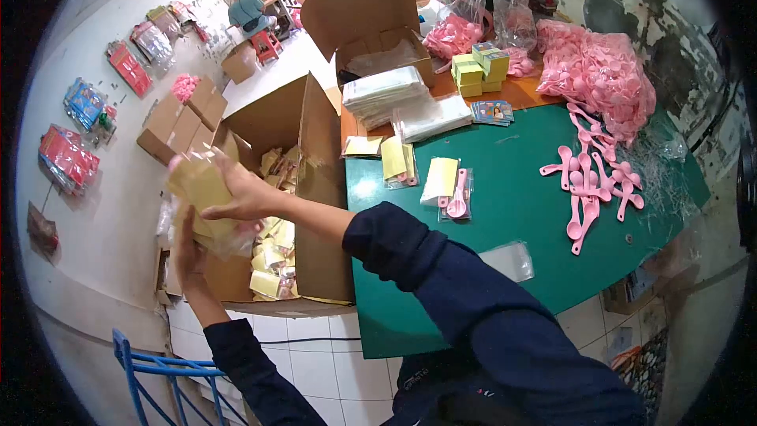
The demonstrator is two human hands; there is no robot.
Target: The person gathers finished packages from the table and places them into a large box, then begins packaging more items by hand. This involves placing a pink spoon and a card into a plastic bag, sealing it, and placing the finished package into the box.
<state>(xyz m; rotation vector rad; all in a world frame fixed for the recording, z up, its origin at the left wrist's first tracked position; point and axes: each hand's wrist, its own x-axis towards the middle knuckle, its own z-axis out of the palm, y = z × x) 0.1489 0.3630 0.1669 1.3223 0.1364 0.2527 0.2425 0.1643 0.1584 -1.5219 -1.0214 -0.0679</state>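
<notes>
Between my left hand and my right hand is a bunch of clear bags with yellow cards, slightly blurred. My left hand grips from below; my right hand presses against its right side, with some fingers hidden behind. Both hands are over a large open cardboard box, which contains many similar bagged yellow cards. On the green table, a bag with a yellow card and a pink measuring spoon lies apart from my hands. More bagged cards rest near the table's left edge.
Loose pink spoons and a big bag of pink spoons occupy the table's right side. Stacks of clear bags and small card blocks stand at the back. A blue metal frame is at lower left. A person sits far off.
</notes>
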